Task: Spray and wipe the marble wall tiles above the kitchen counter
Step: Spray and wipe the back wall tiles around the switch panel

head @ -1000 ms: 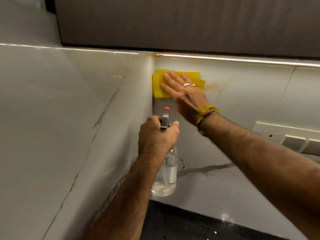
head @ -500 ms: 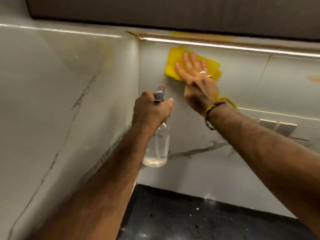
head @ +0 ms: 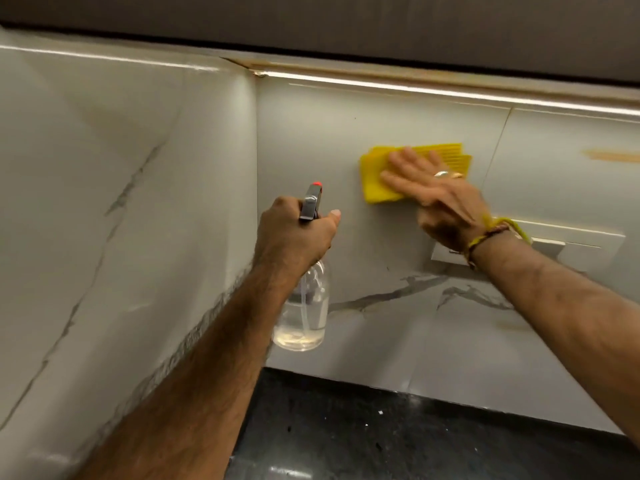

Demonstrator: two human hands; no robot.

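Note:
My right hand lies flat with fingers spread on a folded yellow cloth, pressing it against the grey-veined marble wall tiles of the back wall. My left hand is closed around the neck of a clear spray bottle with a dark trigger head and an orange nozzle tip, held upright near the corner, nozzle toward the back wall. A little liquid sits in the bottle's bottom. The bottle hangs above the counter, apart from the cloth.
A white switch plate is on the back wall just right of my right wrist. The side marble wall meets the back wall at the corner on the left. A dark cabinet with a light strip runs overhead; the black counter is below.
My right hand has slid the yellow cloth rightward and down along the back wall, away from the corner. My left hand keeps holding the bottle in much the same pose.

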